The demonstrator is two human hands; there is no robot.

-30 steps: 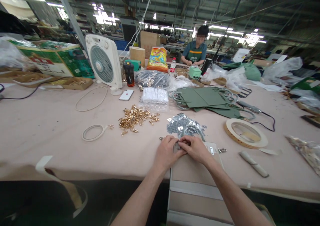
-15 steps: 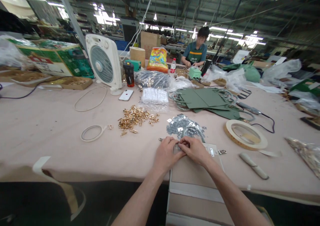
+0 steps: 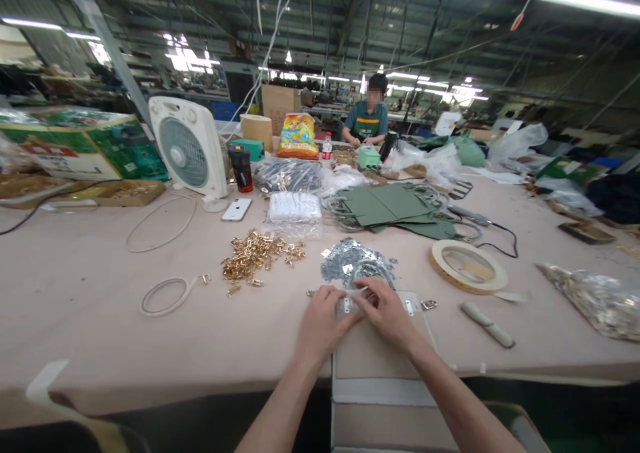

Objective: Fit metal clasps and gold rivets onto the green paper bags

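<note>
Pinkish workshop table (image 3: pixel 240 353) is carrying a beige panel (image 3: pixel 375 356) at near centre, its near part hanging past the edge. Left hand (image 3: pixel 323 323) and right hand (image 3: pixel 387 314) are curling fingers at its far edge, beside a small metal plate (image 3: pixel 347 305); cannot tell what either is gripping. Risk, judged: uneven finger pressure could be skewing the plate, overhang dragging the panel nearward. Print on far packet (image 3: pixel 297 136), bottle (image 3: pixel 327 150) and apron (image 3: pixel 369 127) is blurring past reading.

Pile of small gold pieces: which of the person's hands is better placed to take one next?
Probably the left hand: the gold pile lies out on its side, while the right hand is farther from it. Both hands are at the beige panel, near its upper edge.
</note>
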